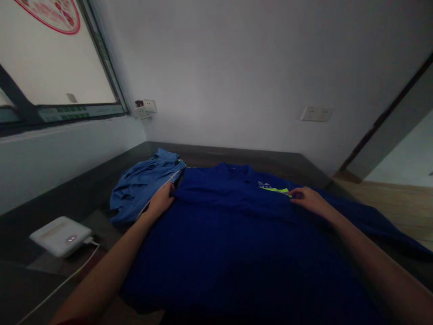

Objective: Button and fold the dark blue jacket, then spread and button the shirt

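Note:
A dark blue collared shirt (pixel 230 234) lies spread over the dark tabletop, its collar toward the wall. Small pale lettering and a yellow-green strip (pixel 275 190) show on its chest at the right. My left hand (pixel 163 198) is closed on the shirt's left edge, near the shoulder. On the opposite side my right hand (pixel 306 198) pinches the cloth by the end of the yellow-green strip. One long sleeve (pixel 379 221) stretches out to the right beyond my right forearm. The lower part of the shirt is in deep shadow.
A crumpled lighter blue garment (pixel 142 185) lies left of the shirt. Nearer me is a white box-shaped device (pixel 61 235) with a white cable (pixel 64 283). The dark table (pixel 270 155) meets a wall with sockets (pixel 317 113). A window (pixel 57 58) is at the left.

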Demonstrator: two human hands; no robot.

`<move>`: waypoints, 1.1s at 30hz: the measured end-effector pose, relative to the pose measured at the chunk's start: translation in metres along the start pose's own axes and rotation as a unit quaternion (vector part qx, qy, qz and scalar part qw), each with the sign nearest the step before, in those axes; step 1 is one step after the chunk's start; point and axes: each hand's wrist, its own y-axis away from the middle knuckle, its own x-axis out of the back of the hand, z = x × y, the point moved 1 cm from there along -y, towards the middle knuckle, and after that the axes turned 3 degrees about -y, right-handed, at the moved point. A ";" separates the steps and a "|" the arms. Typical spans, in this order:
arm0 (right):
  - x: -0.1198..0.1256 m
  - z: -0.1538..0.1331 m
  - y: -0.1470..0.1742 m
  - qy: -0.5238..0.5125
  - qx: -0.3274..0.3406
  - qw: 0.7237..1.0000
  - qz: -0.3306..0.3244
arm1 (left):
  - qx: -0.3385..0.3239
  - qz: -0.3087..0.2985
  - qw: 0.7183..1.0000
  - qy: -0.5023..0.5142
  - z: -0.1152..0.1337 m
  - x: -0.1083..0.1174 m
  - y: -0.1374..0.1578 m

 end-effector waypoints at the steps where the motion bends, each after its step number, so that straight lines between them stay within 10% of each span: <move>1: 0.006 -0.015 -0.009 0.019 0.036 0.999 0.024 | -0.008 -0.001 1.000 0.006 0.000 0.001 0.000; 7: -0.003 -0.185 -0.084 0.042 0.254 0.964 -0.064 | -0.043 -0.024 0.999 -0.010 0.007 0.011 0.005; 14: -0.092 -0.347 -0.169 0.052 0.232 0.962 -0.135 | -0.017 -0.047 0.997 -0.050 0.015 0.019 0.011; 22: -0.182 -0.382 -0.214 -0.016 0.157 0.980 -0.120 | -0.003 -0.064 0.996 -0.068 0.021 0.032 0.014; 33: -0.219 -0.389 -0.250 -0.143 0.102 0.978 -0.113 | 0.030 -0.072 0.994 -0.071 0.025 0.033 0.014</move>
